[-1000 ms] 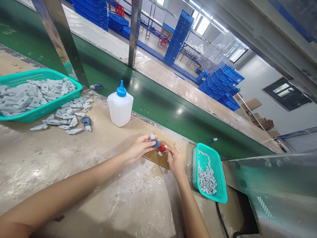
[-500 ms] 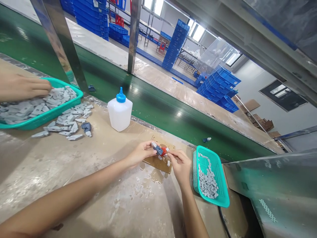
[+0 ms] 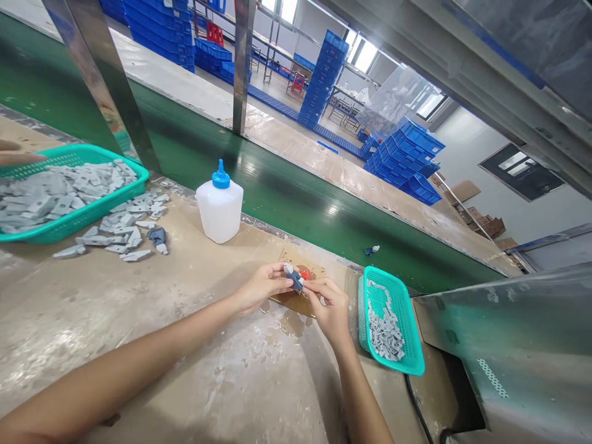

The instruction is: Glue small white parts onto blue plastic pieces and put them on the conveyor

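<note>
Fingertips of both hands pinch one small blue-grey plastic part (image 3: pixel 293 277) at the centre of the frame: the left hand (image 3: pixel 263 287) grips its near end, the right hand (image 3: pixel 329 303) closes on the other end, just above a brown card (image 3: pixel 291 300) on the bench. It looks light, rigid and small enough to slip, so edge grips suit it. A white glue bottle (image 3: pixel 219 209) stands upper left; a teal tray (image 3: pixel 393 317) of grey pieces lies at right.

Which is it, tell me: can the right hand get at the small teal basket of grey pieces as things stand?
Probably yes. The small teal basket lies just beside the right hand with nothing between them, but that hand and the left hand pinch a small blue-grey part, so it must let go first.
</note>
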The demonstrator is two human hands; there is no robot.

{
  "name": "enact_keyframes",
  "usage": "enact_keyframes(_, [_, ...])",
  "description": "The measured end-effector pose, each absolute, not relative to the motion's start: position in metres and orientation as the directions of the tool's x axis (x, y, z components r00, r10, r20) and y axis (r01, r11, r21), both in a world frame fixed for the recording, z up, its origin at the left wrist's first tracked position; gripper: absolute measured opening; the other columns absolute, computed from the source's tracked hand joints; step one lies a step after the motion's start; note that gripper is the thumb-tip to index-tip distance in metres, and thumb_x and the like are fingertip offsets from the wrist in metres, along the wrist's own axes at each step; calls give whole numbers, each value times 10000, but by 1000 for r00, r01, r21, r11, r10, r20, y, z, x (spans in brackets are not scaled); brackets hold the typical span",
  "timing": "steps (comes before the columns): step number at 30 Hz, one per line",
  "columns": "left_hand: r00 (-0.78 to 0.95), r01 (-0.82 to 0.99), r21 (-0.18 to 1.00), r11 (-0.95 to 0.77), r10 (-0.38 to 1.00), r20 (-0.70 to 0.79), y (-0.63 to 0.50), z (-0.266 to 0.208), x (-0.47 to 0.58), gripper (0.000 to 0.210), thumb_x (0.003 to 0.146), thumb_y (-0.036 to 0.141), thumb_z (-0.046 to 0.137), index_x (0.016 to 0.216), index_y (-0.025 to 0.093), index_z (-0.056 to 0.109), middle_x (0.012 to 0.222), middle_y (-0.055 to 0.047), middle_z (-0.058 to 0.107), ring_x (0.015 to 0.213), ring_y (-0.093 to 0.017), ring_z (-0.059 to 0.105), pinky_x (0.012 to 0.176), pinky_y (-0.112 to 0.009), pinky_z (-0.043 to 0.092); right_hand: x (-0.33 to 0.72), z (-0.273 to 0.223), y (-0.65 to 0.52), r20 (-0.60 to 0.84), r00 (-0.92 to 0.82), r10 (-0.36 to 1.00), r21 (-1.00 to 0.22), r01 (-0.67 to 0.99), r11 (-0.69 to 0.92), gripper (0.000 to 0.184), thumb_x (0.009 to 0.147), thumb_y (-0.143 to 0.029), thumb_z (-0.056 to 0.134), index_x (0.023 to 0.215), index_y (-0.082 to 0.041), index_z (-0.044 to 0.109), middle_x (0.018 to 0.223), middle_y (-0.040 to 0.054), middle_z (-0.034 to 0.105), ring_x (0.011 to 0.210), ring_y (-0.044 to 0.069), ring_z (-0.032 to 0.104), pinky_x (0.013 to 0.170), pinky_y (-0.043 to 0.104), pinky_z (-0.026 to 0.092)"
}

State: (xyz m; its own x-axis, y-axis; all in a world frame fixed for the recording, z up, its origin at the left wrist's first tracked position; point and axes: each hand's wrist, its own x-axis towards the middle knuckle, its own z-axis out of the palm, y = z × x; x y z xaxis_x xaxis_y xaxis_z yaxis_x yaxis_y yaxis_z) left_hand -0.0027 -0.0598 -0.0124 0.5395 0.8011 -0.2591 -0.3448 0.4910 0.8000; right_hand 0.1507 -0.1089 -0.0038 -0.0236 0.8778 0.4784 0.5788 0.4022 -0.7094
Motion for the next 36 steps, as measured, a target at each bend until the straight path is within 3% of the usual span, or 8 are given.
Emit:
enact_keyframes(6, [538,-361,809,464,812,-227,-63,-10,-2,337,551,247,742,849,149,617,900,-45,676,863,-168,616,872,-313,429,150,-4,-114,440,-61,896,-710,587,389,200,789,-142,512,904,-209,661,808,38,549,722,143,555,591,259,488])
enact_keyframes(11, [511,-328,843,427,831,-221,-65,-8,0,383,591,277,717,937,151,612,1019,-89,658,953,-203,595,866,-328,432,143,-3,-121,493,-105,863,-628,644,437,233,798,-127,479,940,-221,639,890,55,506,792,153,550,676,292,492])
enact_keyframes(15, [472,-289,874,390,853,-224,-63,-8,1,363,568,265,722,894,149,609,941,-88,682,893,-207,616,831,-333,449,151,3,-123,524,-55,850,-623,655,427,276,790,-128,479,1040,-222,553,921,59,524,791,159,548,702,306,484])
enact_keyframes(20, [468,-288,873,394,853,-231,-62,-4,0,352,551,271,724,856,149,596,843,-62,689,818,-181,629,789,-305,461,224,-2,-122,524,219,823,-549,825,130,297,777,-158,468,1069,-177,521,956,90,566,834,203,548,696,340,474])
enact_keyframes(23, [394,-265,905,333,894,-214,-57,-6,1,283,567,302,711,773,159,581,851,-36,661,786,-151,614,733,-267,465,278,-13,-125,317,315,894,-290,930,-225,330,707,-92,500,1022,-120,596,1014,156,585,982,286,523,805,413,429])
enact_keyframes(26, [320,-110,982,155,941,-112,-35,-14,5,229,612,324,665,723,167,541,846,-23,632,760,-147,602,693,-257,462,307,-26,-129,92,386,918,-145,917,-371,345,642,-19,512,947,-93,654,956,173,628,976,311,545,830,403,400])
enact_keyframes(30, [215,320,935,-153,973,86,24,-17,14,156,677,297,579,736,173,506,934,-56,605,857,-185,589,777,-290,453,307,-35,-129,58,415,908,-252,886,-389,299,616,35,452,720,-114,689,757,137,669,787,258,610,695,308,409])
enact_keyframes(36, [200,574,771,-276,960,194,97,-9,44,234,625,111,542,854,153,539,1131,-138,485,1206,-326,341,1008,-467,244,303,-35,-126,104,457,883,-399,832,-384,235,572,21,454,586,-149,617,617,65,627,633,187,580,564,243,347])
